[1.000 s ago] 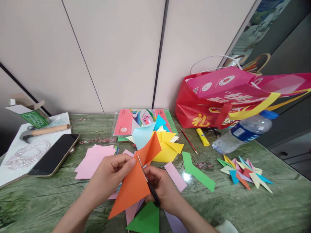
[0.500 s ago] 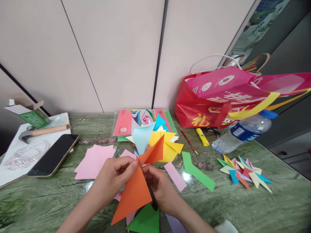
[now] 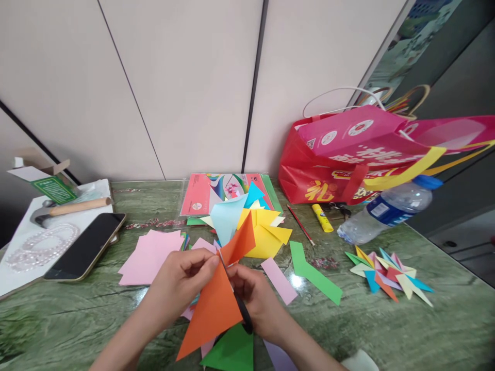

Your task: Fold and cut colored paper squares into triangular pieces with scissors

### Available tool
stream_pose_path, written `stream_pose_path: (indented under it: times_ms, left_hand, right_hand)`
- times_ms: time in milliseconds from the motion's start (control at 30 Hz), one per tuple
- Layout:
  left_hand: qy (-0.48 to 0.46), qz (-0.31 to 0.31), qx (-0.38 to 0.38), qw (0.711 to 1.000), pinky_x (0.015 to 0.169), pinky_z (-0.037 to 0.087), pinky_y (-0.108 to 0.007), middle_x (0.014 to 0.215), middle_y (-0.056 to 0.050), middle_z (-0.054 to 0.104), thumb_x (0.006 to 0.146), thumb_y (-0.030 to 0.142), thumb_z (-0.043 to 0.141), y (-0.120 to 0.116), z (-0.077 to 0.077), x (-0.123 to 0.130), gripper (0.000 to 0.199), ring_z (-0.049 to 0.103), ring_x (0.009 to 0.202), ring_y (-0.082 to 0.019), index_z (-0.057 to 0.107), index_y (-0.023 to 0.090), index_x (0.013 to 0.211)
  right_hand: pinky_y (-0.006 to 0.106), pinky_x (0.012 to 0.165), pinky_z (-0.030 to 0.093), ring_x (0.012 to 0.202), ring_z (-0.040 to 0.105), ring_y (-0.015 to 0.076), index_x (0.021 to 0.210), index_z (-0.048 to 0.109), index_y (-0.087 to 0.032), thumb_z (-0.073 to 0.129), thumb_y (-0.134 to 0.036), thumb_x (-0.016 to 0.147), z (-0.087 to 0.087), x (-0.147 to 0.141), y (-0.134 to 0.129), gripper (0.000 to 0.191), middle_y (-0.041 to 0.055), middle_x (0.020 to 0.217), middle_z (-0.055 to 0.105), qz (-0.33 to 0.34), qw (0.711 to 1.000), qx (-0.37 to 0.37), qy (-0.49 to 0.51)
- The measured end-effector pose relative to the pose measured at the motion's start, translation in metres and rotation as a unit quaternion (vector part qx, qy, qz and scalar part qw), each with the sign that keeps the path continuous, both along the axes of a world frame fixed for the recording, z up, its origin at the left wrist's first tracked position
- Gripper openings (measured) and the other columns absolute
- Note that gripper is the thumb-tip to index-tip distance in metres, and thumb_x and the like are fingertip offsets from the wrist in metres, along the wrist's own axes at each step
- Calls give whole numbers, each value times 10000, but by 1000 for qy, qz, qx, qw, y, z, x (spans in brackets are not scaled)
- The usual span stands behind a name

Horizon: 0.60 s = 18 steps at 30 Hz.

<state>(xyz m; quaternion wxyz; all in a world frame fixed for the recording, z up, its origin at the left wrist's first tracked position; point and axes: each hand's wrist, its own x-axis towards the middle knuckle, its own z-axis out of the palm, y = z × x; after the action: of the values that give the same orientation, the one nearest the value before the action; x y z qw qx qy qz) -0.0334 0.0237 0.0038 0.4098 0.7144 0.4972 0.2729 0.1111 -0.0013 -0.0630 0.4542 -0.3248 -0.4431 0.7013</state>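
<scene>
An orange sheet of paper (image 3: 212, 314) hangs tilted above the table, partly cut, with its upper flap folded away to the right. My left hand (image 3: 189, 275) pinches its left edge near the cut. Closed around a pair of scissors (image 3: 243, 313) is my right hand (image 3: 255, 299); the blades run along the cut in the orange paper, and a black handle loop shows below the fingers. Under the hands lie a green sheet (image 3: 234, 348) and several pink pieces. Behind the flap rests a pile of yellow paper (image 3: 263, 232) and light blue paper (image 3: 227, 216).
Pink sheets (image 3: 152, 257), a phone (image 3: 87, 247) and a hammer (image 3: 73, 208) lie to the left. Rightward are green strips (image 3: 317, 278), a pencil (image 3: 300, 224), a glue stick (image 3: 322, 218), folded paper stars (image 3: 389, 273), a bottle (image 3: 386, 211) and a red bag (image 3: 328, 165).
The orange paper's upper flap has shifted slightly left and down. Both hands stay almost in the same place, still holding the paper and scissors.
</scene>
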Motion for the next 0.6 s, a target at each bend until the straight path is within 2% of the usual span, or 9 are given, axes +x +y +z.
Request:
stream_pose_path:
  times_ms: [300,500,600]
  left_hand:
    - [4,4,-13,1000,449,243,-205,512,49,334,814,330,402,0,-2,-3,321,293,492,-92,438,171,537]
    - [-3,-1,-15,1000,442,248,-204,508,48,353,819,335,399,1,-3,0,334,302,487,-93,464,168,538]
    - [26,-20,-10,999,452,270,-202,514,41,394,818,344,411,5,-2,-9,347,339,494,-97,501,162,537]
  right_hand:
    - [221,534,400,510,454,105,672,543,-192,807,-346,482,-1,0,1,359,-53,550,504,-7,1000,-7,-23]
    - [204,432,383,421,449,98,676,538,-196,787,-345,515,-5,1,0,332,-80,450,467,-3,999,-15,-31]
    - [178,371,346,360,432,75,694,519,-189,762,-333,566,-3,2,0,311,-83,441,487,-4,999,-18,-38]
